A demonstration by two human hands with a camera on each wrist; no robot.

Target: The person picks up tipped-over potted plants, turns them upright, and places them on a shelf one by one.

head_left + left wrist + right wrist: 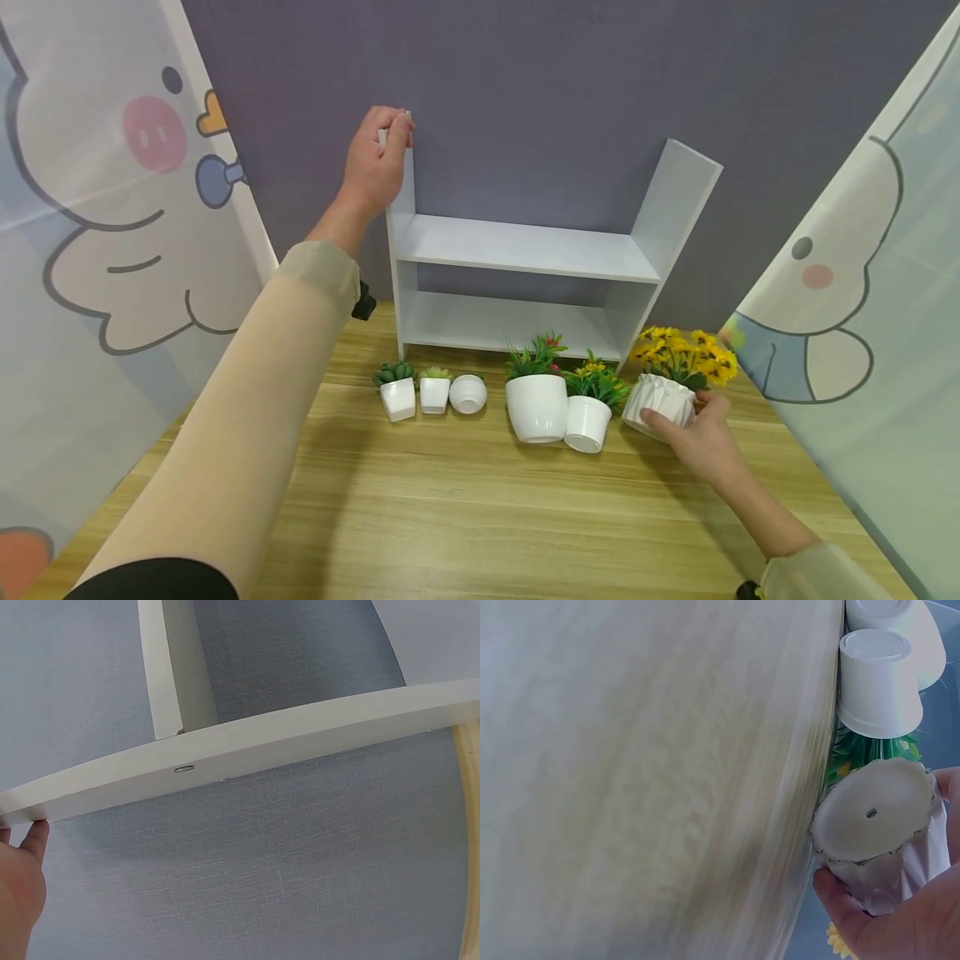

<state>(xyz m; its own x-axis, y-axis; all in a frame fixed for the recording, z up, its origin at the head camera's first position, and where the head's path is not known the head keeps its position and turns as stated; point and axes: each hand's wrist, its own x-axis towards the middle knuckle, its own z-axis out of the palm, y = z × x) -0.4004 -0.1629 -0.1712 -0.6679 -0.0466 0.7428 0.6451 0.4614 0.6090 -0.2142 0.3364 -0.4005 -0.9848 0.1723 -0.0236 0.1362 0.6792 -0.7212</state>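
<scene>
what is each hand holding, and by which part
The right hand grips the white ridged pot of yellow flowers by the pot's sides; the left hand grips the white rectangular shelf unit by the top of its left side panel.

In the wrist views, both hands [16, 896] [907, 915] cut off, yellow flowers [840, 941] mostly hidden behind the white pot [885, 832]

A purplish-grey wall [540, 100] with a finely woven texture rises behind a wood-grain table [480, 517]. Pale printed sheets flank it: the left sheet [75, 425] bears a pink-snouted cartoon pig [90, 167], the right sheet [915, 467] a pink-cheeked cartoon figure [840, 250]. Soft light glosses the wood.
</scene>
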